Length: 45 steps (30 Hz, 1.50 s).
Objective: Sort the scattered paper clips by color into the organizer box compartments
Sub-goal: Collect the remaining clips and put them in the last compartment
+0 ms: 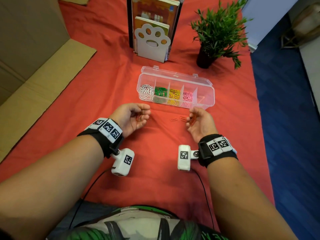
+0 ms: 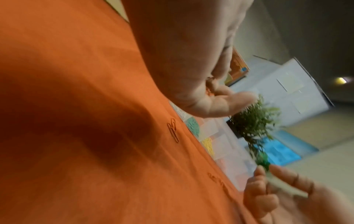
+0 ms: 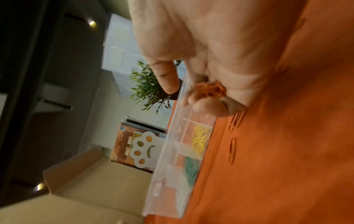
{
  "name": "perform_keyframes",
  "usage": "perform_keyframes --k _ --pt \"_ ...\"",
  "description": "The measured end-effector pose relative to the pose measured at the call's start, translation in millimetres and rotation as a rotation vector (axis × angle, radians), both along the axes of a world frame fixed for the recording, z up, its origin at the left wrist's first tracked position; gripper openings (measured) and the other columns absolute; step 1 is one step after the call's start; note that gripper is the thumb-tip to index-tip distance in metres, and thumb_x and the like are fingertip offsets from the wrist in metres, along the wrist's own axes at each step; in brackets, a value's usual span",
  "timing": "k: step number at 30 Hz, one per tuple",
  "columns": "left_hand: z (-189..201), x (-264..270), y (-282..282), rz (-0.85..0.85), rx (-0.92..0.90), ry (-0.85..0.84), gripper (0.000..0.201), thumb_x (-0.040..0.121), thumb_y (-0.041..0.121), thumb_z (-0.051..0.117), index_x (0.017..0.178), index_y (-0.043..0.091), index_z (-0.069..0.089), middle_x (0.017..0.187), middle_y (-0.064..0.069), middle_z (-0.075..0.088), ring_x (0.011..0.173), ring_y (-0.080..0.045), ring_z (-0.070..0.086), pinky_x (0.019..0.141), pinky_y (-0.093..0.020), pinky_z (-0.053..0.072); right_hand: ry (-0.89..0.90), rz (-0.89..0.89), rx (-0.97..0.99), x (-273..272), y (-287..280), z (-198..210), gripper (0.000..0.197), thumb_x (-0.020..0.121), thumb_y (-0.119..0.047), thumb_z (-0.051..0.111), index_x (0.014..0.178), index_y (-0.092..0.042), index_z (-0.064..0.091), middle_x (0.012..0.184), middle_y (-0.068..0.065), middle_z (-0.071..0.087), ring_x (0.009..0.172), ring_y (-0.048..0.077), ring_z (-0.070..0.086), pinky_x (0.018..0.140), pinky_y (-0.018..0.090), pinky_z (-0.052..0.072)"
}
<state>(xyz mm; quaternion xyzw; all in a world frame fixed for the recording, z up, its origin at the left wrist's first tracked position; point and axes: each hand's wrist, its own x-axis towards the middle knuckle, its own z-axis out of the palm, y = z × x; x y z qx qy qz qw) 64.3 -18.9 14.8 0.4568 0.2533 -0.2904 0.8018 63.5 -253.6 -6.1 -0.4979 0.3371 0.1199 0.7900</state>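
Note:
The clear organizer box [image 1: 212, 98] lies open on the red cloth, holding white [image 1: 146, 91], green [image 1: 160, 91], yellow [image 1: 174, 96] and pink [image 1: 187, 97] paper clips in separate compartments. The rightmost compartment [image 1: 204, 97] looks nearly bare. My left hand [image 1: 143, 113] is turned palm up just in front of the box's left end, with its fingers curled round a few red paper clips [image 1: 138, 118]. My right hand [image 1: 192, 116] cups a bunch of red clips [image 3: 210, 89] in front of the box's right end. Loose red clips [image 1: 174, 119] lie on the cloth between the hands.
A potted green plant [image 1: 218, 30] stands behind the box on the right. A white paw-shaped book stand [image 1: 152, 40] with books stands behind the box. Flattened cardboard [image 1: 34, 66] covers the left side. The cloth's right edge drops to blue floor [image 1: 285, 118].

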Motion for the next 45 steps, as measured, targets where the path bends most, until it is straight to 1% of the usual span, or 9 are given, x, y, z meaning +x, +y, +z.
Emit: perform_keyframes --k 6,10,13,18,27,32,35,39,45 --pt "-14.0 14.6 -19.8 -0.193 0.662 -0.224 0.014 0.081 0.016 0.052 0.074 0.018 0.064 0.06 0.003 0.047 0.047 -0.01 0.041 0.044 -0.019 0.032 -0.014 0.458 -0.865 6.5 -6.9 -20.0 0.014 0.083 -0.012 0.057 0.073 -0.022 0.056 0.078 -0.003 0.059 0.071 0.015 0.054 0.066 0.026 0.043" --pt "-26.8 15.7 -18.4 -0.528 1.297 -0.581 0.033 0.082 0.024 0.063 0.115 0.021 0.065 0.096 -0.006 0.07 0.091 -0.022 0.064 0.08 -0.025 0.045 -0.114 0.753 -1.36 7.3 2.2 -28.3 0.023 0.08 -0.016 0.058 0.102 -0.01 0.056 0.116 0.015 0.052 0.107 0.032 0.052 0.097 0.036 0.044" --pt "-40.6 14.1 -12.5 -0.689 1.45 -0.679 0.045 0.084 0.027 0.062 0.128 0.024 0.055 0.122 -0.014 0.061 0.114 -0.031 0.056 0.097 -0.032 0.042 -0.146 0.864 -1.554 1.4 8.8 -29.0 0.031 0.084 -0.014 0.053 0.113 -0.006 0.048 0.12 0.017 0.044 0.111 0.037 0.046 0.095 0.044 0.043" --pt "-44.8 6.6 -10.6 -0.651 1.466 -0.769 0.028 0.081 0.023 0.065 0.108 0.014 0.067 0.101 -0.016 0.061 0.096 -0.033 0.059 0.085 -0.034 0.046 -0.216 0.939 -1.67 -11.8 11.0 -28.1 0.023 0.088 -0.008 0.042 0.11 -0.005 0.047 0.115 0.016 0.044 0.106 0.035 0.046 0.085 0.043 0.043" --pt "-42.5 2.7 -11.0 -0.546 1.297 -0.549 0.021 0.09 0.021 0.049 0.089 0.003 0.06 0.089 -0.018 0.06 0.083 -0.031 0.057 0.078 -0.038 0.044 -0.114 0.58 -0.885 -6.3 -0.7 -24.1 0.02 0.09 -0.007 0.045 0.077 -0.023 0.05 0.086 0.002 0.059 0.07 0.015 0.051 0.067 0.027 0.042" --pt "-14.2 -5.0 -15.0 -0.017 0.298 0.001 0.011 0.069 0.016 0.039 0.062 0.015 0.046 0.059 -0.002 0.046 0.047 -0.013 0.041 0.05 -0.022 0.033 0.02 0.187 0.016 -10.1 -7.0 -5.4 0.023 0.091 -0.008 0.037 0.083 -0.013 0.058 0.065 -0.001 0.043 0.054 0.01 0.043 0.046 0.019 0.037" --pt "-5.3 -6.0 -11.7 0.048 0.099 0.036 0.018 0.059 0.018 0.04 0.065 0.011 0.055 0.056 -0.002 0.057 0.05 -0.014 0.051 0.053 -0.021 0.042 0.059 0.152 0.135 -8.9 -7.2 -0.6 0.019 0.086 -0.018 0.042 0.078 -0.011 0.059 0.064 -0.001 0.045 0.054 0.012 0.047 0.046 0.019 0.041" --pt "-20.3 2.3 -21.7 -0.085 0.523 -0.077 0.027 0.084 0.03 0.05 0.062 0.016 0.057 0.055 0.0 0.048 0.041 -0.012 0.043 0.043 -0.017 0.034 0.034 0.424 -0.457 0.6 6.2 -6.4 0.014 0.084 -0.015 0.054 0.072 -0.02 0.056 0.063 -0.005 0.045 0.051 0.009 0.038 0.046 0.021 0.032" --pt "-40.2 -2.7 -25.4 -0.551 1.447 -0.577 0.025 0.079 0.035 0.065 0.091 0.014 0.069 0.098 -0.01 0.07 0.093 -0.028 0.063 0.079 -0.031 0.047 -0.293 0.931 -1.426 3.8 21.9 -18.0 0.022 0.082 -0.01 0.052 0.103 -0.009 0.052 0.109 0.013 0.054 0.1 0.029 0.053 0.088 0.035 0.044"
